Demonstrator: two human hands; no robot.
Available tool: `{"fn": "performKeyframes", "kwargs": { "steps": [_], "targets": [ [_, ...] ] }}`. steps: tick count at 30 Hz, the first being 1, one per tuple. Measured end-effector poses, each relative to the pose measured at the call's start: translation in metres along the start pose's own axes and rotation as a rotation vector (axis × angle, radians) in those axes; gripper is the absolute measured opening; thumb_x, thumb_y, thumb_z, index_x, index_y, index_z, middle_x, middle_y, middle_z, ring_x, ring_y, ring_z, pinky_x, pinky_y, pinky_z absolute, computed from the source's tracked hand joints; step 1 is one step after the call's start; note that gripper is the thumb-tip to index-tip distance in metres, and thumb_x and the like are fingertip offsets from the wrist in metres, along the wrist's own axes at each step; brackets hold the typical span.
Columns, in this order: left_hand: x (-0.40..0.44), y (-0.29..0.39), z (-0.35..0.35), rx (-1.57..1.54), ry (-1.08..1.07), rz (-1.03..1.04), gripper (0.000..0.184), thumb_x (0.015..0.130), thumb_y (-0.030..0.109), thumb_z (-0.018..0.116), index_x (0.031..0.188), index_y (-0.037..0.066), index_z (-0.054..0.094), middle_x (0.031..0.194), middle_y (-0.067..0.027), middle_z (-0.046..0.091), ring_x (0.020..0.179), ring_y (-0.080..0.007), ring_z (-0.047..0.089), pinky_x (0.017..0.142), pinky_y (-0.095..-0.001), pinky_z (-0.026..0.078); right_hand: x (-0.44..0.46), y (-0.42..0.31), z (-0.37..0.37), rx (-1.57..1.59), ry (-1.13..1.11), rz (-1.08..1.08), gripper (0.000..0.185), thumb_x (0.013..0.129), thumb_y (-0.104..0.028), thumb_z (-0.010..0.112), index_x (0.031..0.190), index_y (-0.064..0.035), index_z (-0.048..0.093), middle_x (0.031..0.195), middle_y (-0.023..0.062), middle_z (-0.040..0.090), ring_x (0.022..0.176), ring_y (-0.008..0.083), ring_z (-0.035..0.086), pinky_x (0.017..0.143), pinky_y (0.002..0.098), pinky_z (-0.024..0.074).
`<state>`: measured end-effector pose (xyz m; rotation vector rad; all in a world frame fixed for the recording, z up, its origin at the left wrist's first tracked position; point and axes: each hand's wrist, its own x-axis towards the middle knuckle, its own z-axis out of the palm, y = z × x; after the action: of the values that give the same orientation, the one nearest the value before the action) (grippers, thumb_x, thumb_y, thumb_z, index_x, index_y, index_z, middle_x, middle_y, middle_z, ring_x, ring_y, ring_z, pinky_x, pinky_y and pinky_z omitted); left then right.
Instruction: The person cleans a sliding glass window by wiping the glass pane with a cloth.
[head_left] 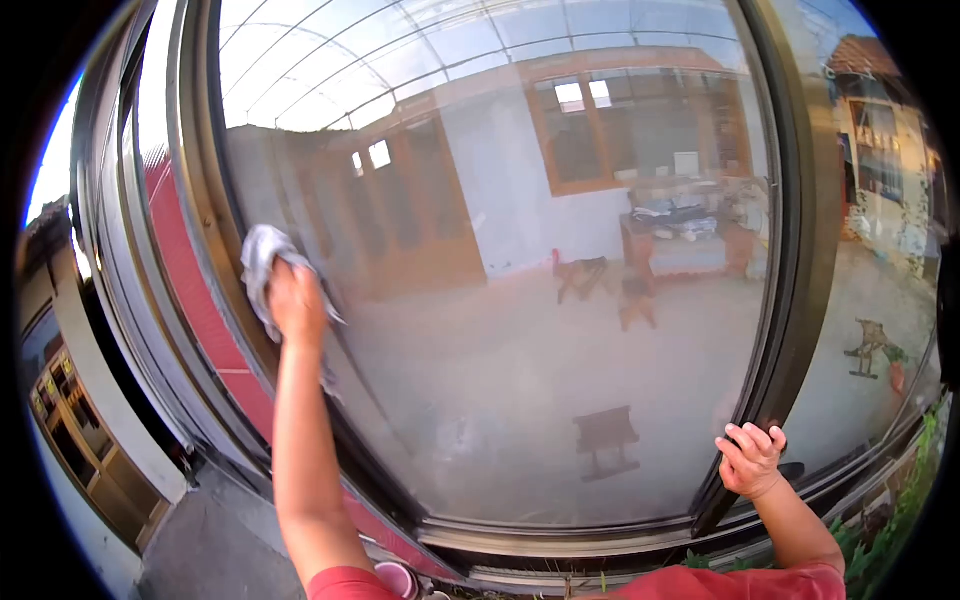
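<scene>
My left hand [297,303] is closed on a crumpled pale grey-white cloth [262,250]. It presses the cloth against the left edge of a large glass pane [520,380], where the glass meets its metal frame [225,215]. Low on the right, my right hand [750,462] curls its fingers against the upright window frame [790,340]. Part of the cloth hangs below my left wrist. The glass looks hazy and mirrors a courtyard, with wooden stools and a building.
A red panel [190,270] runs alongside the frame on the left. Beyond it are a wooden door [95,450] and concrete ground [205,540]. A pink round container [395,580] sits below, partly hidden by my left sleeve. Green plants [905,510] grow at the lower right.
</scene>
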<state>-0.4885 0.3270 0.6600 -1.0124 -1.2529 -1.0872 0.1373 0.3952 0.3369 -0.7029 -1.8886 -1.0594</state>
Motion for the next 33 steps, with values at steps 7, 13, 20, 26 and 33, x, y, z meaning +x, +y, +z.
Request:
{"fn": "performKeyframes", "kwargs": {
  "steps": [7,13,20,26,33],
  "targets": [
    [0.246,0.035,0.034,0.053,0.014,-0.234,0.062,0.095,0.048,0.028,0.135,0.005,0.050,0.139,-0.0225,0.048,0.126,-0.0401,0.046,0.104,-0.0467,0.036,-0.001,0.008,-0.002,0.033,-0.027,0.005,0.034,0.065,-0.024,0.065,0.098,-0.0242,0.069,0.119,-0.0069,0.061,0.113,0.0139,0.049,0.108,0.0440,0.0208],
    [0.311,0.245,0.037,-0.046,-0.004,0.201,0.060,0.094,0.044,0.025,0.128,0.005,0.055,0.135,-0.0223,0.052,0.125,-0.0361,0.049,0.103,-0.0463,0.039,-0.007,0.012,-0.001,0.078,-0.023,-0.017,0.032,0.067,-0.030,0.065,0.099,-0.0263,0.070,0.119,-0.0086,0.062,0.113,0.0116,0.050,0.107,0.0433,0.0217],
    [0.198,0.450,0.024,0.010,-0.236,0.974,0.042,0.091,0.031,0.036,0.115,0.010,0.063,0.119,-0.0157,0.065,0.104,-0.0302,0.064,0.092,-0.0429,0.049,-0.007,0.017,-0.003,0.111,-0.023,-0.028,0.029,0.068,-0.027,0.065,0.097,-0.0264,0.070,0.118,-0.0094,0.063,0.112,0.0106,0.051,0.108,0.0415,0.0225],
    [0.287,0.375,0.030,-0.284,-0.116,0.484,0.047,0.088,0.032,0.042,0.131,0.022,0.056,0.141,-0.0123,0.052,0.118,-0.0356,0.057,0.103,-0.0427,0.044,-0.008,0.024,-0.002,0.169,0.020,-0.097,0.025,0.070,-0.024,0.068,0.095,-0.0256,0.070,0.115,-0.0108,0.065,0.109,0.0085,0.053,0.108,0.0378,0.0243],
    [0.298,0.335,0.061,-0.104,0.163,0.389,0.066,0.092,0.050,0.032,0.143,0.011,0.046,0.150,-0.0162,0.039,0.137,-0.0338,0.037,0.112,-0.0413,0.030,-0.010,0.030,0.001,0.241,0.065,-0.079,0.028,0.073,-0.028,0.066,0.100,-0.0223,0.072,0.119,-0.0086,0.065,0.112,0.0093,0.055,0.104,0.0364,0.0288]
  ]
}}
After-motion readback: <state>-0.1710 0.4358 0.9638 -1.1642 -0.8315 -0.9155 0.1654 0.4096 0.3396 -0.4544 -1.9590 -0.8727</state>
